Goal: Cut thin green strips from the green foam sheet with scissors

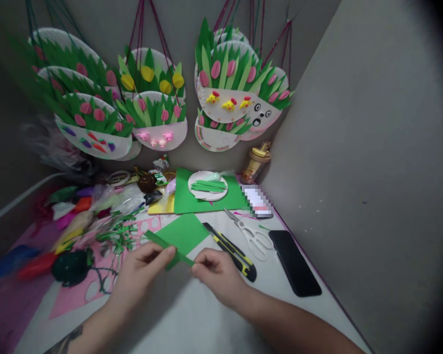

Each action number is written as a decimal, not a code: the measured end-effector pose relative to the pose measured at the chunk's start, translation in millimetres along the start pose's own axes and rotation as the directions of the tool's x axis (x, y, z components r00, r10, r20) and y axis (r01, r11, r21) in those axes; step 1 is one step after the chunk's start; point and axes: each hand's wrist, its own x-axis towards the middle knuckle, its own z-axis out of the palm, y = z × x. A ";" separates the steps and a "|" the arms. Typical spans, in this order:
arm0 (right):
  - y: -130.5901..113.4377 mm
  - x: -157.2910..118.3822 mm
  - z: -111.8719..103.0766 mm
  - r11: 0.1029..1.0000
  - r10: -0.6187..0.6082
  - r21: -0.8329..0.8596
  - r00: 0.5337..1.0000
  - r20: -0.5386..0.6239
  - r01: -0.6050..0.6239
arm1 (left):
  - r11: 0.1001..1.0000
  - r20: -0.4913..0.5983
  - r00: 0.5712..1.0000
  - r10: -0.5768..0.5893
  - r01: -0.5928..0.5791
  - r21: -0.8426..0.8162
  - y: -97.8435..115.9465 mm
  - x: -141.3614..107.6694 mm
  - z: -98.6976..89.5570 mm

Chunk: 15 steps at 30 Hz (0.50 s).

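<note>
A narrow folded green paper strip [185,258] is stretched between my two hands over the white table. My left hand [147,260] pinches it between thumb and fingers, near its middle. At the strip's right end, my right hand [216,273] has its thumb and fingertips closed on the paper. Just beyond the hands lies a flat green paper sheet [186,233]. A black and yellow cutter [232,248] rests right of that sheet, beside white-handled scissors [253,236]. Farther back, a white paper plate [207,195] holds several green strips.
A black phone [295,263] lies at the right, below a second, blurred-out phone [257,200]. Coloured bundles, green scraps [121,231] and pink paper [68,297] crowd the left. Decorated paper-plate baskets [225,103] hang on the back wall, above a jar [256,162].
</note>
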 end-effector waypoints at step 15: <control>0.6 4.7 -4.2 0.996 -0.064 -0.060 0.997 -0.033 0.062 | 0.989 0.156 0.978 -0.142 0.147 -0.026 11.7 8.6 1.9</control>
